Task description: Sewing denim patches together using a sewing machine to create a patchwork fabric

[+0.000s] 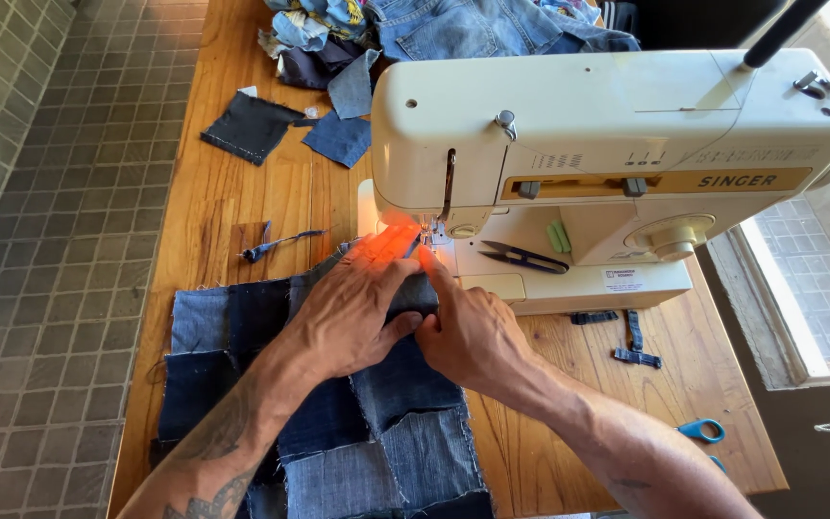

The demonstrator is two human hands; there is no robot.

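Currently, head view only: both hands on a denim patchwork panel at the needle end of a cream sewing machine.

Left hand: flat and open, palm down, fingers spread forward, pressing the panel onto the table just left of the presser foot. Fingertips lit orange by the machine's lamp. Not gripping anything.

Right hand: also palm down on the fabric, touching the left hand at the thumb side. Index finger extended toward the needle area, tip just beside the presser foot; other fingers loosely curled against the cloth. Pressing, not pinching, as far as visible.

Panel: squares of light and dark blue denim, frayed seams showing. Leading edge sits under the needle area; the rest lies back across the wooden table toward the person, lower edge out of frame.

On the machine bed: black thread snips, right of the needle, apart from the right hand.

Table rest:
- dark denim scrap and a smaller blue scrap, top left, well apart from the hands
- pile of denim pieces behind the machine
- thin twisted denim strip left of the needle, near the panel's upper edge
- short dark offcuts just in front of the machine base, right side
- blue-handled scissors at the table's right edge, only the handles showing

Grey tiled floor left of the table.
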